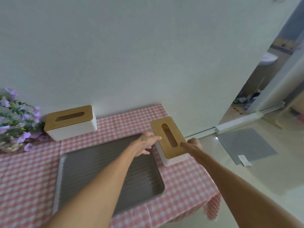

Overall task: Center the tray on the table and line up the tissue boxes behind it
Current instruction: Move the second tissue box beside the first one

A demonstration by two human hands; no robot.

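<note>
A grey ribbed tray (92, 170) lies on the pink checked tablecloth (182, 180), under my left forearm. One white tissue box with a wooden lid (70, 124) stands at the back left, lengthwise against the wall. A second tissue box (164, 155) sits right of the tray near the table's right edge, turned end-on to the wall. My left hand (144, 143) is at this box's left edge, fingers apart, thumb tip touching the lid. My right hand (195, 144) grips its right side, thumb lying on the lid.
A basket of purple flowers (16, 119) stands at the far left beside the left box. The white wall runs directly behind the table. The table's right edge drops to a pale floor with a grey mat (246, 145) and an open doorway.
</note>
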